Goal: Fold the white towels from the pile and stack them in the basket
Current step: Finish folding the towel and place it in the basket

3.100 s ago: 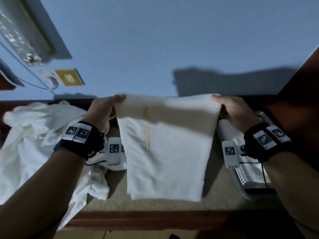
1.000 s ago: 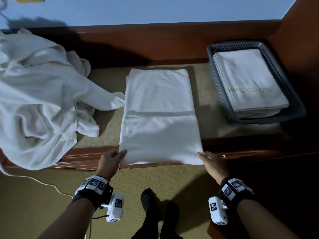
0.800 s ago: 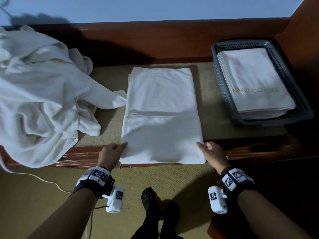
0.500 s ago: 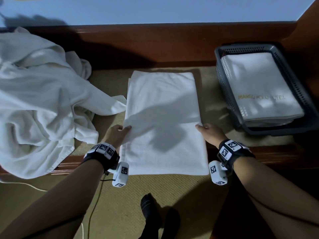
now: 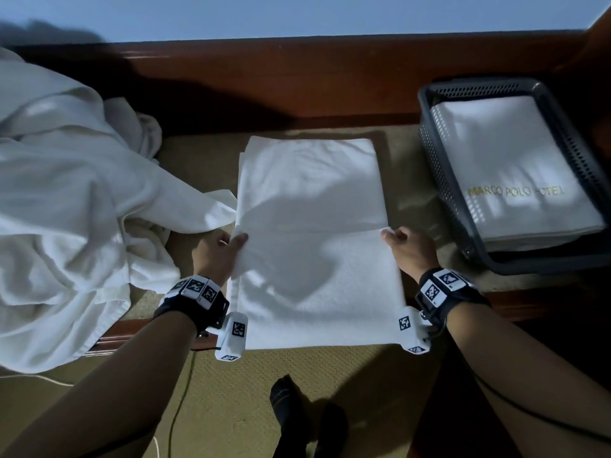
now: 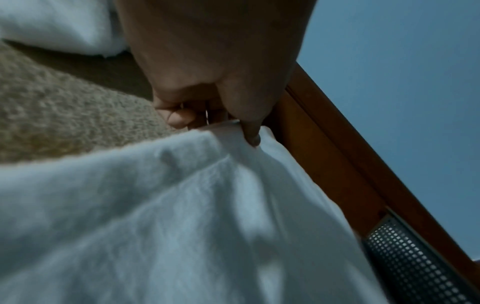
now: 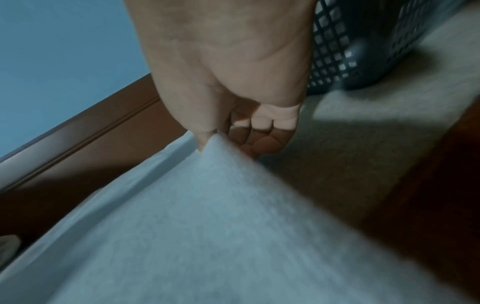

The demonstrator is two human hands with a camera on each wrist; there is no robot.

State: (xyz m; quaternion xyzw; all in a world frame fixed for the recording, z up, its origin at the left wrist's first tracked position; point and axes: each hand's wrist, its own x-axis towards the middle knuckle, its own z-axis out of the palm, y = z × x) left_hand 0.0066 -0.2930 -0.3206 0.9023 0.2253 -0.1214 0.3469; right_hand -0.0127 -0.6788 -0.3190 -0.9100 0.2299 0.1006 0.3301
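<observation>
Carpeted and wood-edged, the surface (image 5: 205,153) at frame centre is carrying the towel (image 5: 310,200), long axis running up-frame, while the left hand (image 5: 216,256) and right hand (image 5: 410,249) are pinching its near flap's corners, basket (image 5: 429,153) lying upper right.

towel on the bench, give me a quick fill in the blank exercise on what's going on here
1. The left hand and right hand each pinch a corner of the white ____.
2. The grey basket sits to the ____ of the towel being folded.
3. Gold lettering on the folded towel in the basket reads MARCO ____ HOTEL.
4. The unfolded pile lies on the person's ____ side.

Missing words: towel; right; POLO; left
</observation>
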